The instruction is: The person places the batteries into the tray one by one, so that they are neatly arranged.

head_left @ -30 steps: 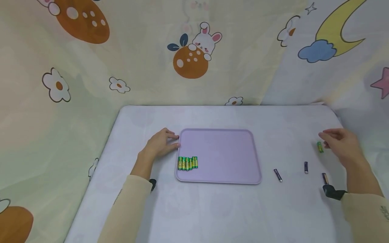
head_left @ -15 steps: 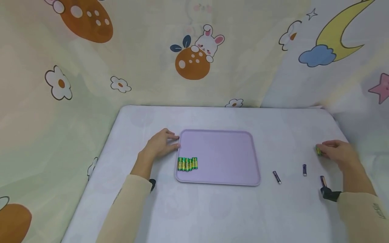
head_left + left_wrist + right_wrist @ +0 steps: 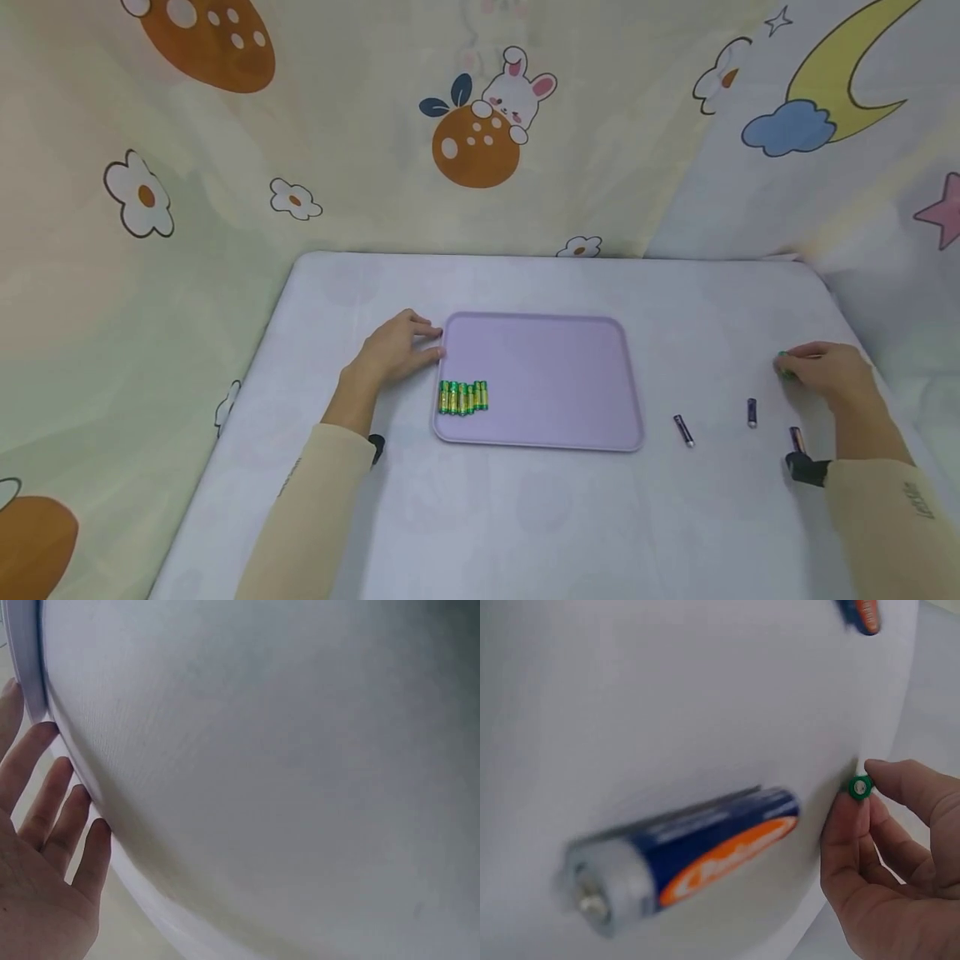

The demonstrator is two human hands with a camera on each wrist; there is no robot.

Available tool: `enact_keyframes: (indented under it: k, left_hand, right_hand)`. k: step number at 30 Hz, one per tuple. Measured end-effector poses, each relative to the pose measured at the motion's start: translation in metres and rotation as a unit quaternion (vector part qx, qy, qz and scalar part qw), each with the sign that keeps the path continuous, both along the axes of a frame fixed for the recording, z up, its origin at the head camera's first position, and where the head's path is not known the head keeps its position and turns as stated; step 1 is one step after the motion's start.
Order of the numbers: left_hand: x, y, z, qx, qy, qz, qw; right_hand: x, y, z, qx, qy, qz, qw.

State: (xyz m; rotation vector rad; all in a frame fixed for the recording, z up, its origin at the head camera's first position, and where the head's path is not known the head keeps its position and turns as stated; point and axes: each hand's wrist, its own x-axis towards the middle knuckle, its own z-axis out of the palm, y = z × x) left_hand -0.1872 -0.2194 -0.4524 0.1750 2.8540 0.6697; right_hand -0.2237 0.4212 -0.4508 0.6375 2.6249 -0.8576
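Note:
My right hand (image 3: 834, 375) pinches a green battery (image 3: 860, 787) between thumb and fingers at the table's right side; the right wrist view shows mainly its end. My left hand (image 3: 393, 352) rests with extended fingers at the left rim of a lilac tray (image 3: 547, 375). In the left wrist view, the fingers of this hand (image 3: 45, 847) lie against the table edge near the tray's rim (image 3: 26, 660). A row of several green-and-gold batteries (image 3: 462, 398) stands side by side in the tray's lower left part.
Three dark blue batteries lie apart on the white-covered table right of the tray: one slanted (image 3: 684, 431), another (image 3: 752, 413) further right, a third (image 3: 797, 439) beside the right wrist camera. Up close, a blue-and-orange battery (image 3: 712, 859) looks large. A patterned cloth hangs behind.
My right hand has come down onto the green battery, pinched it and shifted slightly left. The left hand keeps its place at the tray. The head view has tilted slightly.

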Motion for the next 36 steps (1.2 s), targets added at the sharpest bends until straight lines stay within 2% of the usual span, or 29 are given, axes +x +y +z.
enact_keyframes:
  k: [6,10,15,20,24,27,31,36]
  left_hand:
    - [0.0,0.001,0.001,-0.003,-0.001,-0.002,1.0]
    - [0.001,0.002,0.001,-0.001,-0.006,-0.001,1.0]
    - [0.003,0.002,0.001,0.004,-0.008,0.0,1.0]
    - [0.002,0.0,0.002,0.002,0.0,-0.004,1.0]
    - [0.002,-0.002,0.004,-0.006,0.004,-0.002,1.0]
    - [0.002,-0.001,0.004,0.0,-0.001,-0.002,1.0]
    - [0.001,0.003,0.004,0.008,-0.007,-0.004,0.9999]
    - [0.001,0.002,0.005,-0.003,-0.003,-0.001,1.0]
  right_hand:
    - [0.006,-0.009,0.005,-0.053,-0.011,0.027,0.9982]
    - [0.01,-0.02,0.01,-0.074,0.011,0.064,0.9951]
    - [0.009,-0.035,0.011,-0.125,0.036,0.115,0.9847]
    - [0.013,-0.065,0.015,-0.228,0.044,0.12,0.9652]
    - [0.016,-0.101,0.015,-0.314,0.046,0.114,0.9415]
    - [0.018,-0.124,0.016,-0.344,0.05,0.124,0.9294]
    - [0.019,-0.151,0.018,-0.367,0.048,0.141,0.9183]
    - [0.019,-0.19,0.011,-0.395,0.033,0.163,0.9034]
